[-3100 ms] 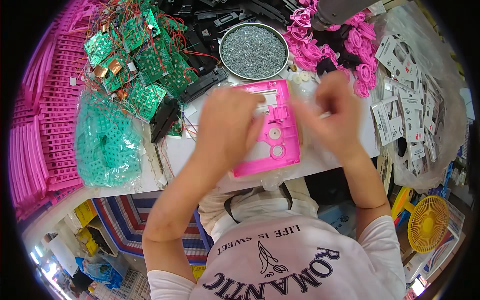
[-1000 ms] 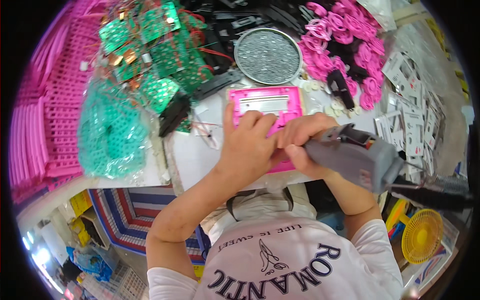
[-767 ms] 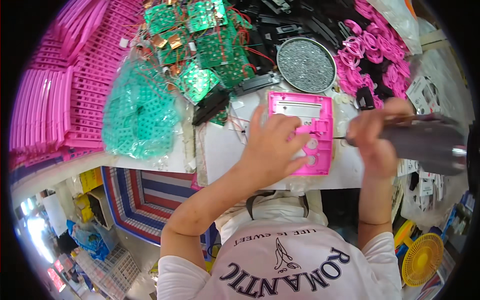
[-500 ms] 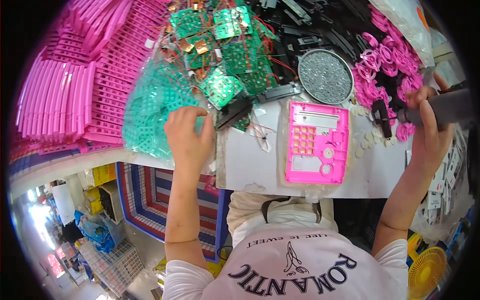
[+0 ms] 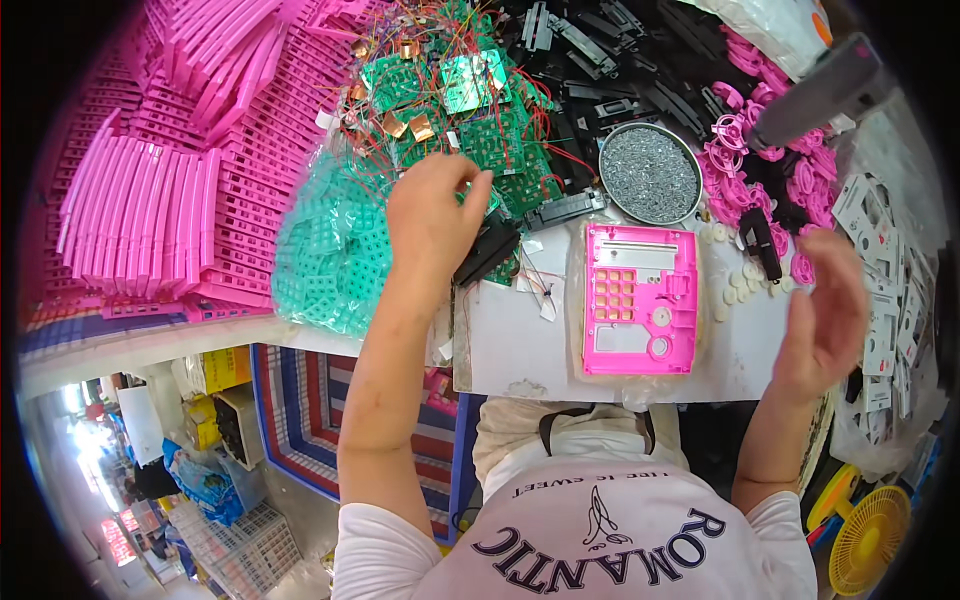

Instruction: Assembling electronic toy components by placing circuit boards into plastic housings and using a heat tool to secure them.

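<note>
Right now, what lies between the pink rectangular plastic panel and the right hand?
Head view: small off-white round discs, scattered on the white tabletop.

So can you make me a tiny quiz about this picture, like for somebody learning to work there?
1. True or false: the pink panel lies between the left hand and the right hand.
2. What colour is the fan? a) blue b) yellow c) red
3. Fill in: the round dish is full of small ____ pieces.

Key: 1. True. 2. b. 3. metal.
</note>
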Available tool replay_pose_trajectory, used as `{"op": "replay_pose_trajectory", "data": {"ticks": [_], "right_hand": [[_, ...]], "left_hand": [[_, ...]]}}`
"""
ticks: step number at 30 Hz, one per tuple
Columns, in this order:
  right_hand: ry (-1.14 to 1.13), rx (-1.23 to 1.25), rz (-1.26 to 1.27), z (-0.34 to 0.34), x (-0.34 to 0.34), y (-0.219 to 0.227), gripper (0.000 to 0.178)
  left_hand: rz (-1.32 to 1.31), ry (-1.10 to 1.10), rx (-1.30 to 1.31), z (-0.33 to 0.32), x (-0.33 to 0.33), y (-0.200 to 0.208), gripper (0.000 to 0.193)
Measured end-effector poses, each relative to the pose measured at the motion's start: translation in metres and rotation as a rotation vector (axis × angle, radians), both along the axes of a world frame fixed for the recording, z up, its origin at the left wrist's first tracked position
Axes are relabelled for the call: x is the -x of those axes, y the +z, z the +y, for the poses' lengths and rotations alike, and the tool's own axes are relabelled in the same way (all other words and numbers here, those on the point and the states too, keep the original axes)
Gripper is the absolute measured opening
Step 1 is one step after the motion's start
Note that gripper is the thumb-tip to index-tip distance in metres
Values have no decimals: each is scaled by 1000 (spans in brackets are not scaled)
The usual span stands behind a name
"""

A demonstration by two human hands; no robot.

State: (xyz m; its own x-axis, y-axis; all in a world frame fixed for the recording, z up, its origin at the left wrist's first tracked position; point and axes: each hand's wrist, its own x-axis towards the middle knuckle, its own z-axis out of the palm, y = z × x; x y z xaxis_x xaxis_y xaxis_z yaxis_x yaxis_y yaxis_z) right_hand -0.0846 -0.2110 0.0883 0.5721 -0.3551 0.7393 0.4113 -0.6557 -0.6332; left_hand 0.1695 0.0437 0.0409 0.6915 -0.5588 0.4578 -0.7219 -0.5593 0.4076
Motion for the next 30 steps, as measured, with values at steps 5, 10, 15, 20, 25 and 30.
{"op": "replay_pose_trajectory", "data": {"ticks": [5, 10, 15, 20, 25, 30], "right_hand": [[34, -128, 265, 18, 21, -18, 22], [27, -140, 319, 16, 34, -21, 20], [62, -105, 310, 15, 27, -25, 18], [127, 6, 323, 22, 15, -21, 18], [67, -114, 380, 11, 29, -29, 16], [168, -74, 369, 16, 15, -33, 17]], "left_hand": [[-365, -14, -229, -28, -7, -13, 22], [-379, -137, -234, -19, -26, -10, 22], [-337, -99, -218, -14, -25, -5, 18], [-175, -188, -176, 9, -18, 7, 21], [-1, 51, 124, 75, -18, 44, 17], [470, 134, -382, 136, -5, 39, 15]]}}
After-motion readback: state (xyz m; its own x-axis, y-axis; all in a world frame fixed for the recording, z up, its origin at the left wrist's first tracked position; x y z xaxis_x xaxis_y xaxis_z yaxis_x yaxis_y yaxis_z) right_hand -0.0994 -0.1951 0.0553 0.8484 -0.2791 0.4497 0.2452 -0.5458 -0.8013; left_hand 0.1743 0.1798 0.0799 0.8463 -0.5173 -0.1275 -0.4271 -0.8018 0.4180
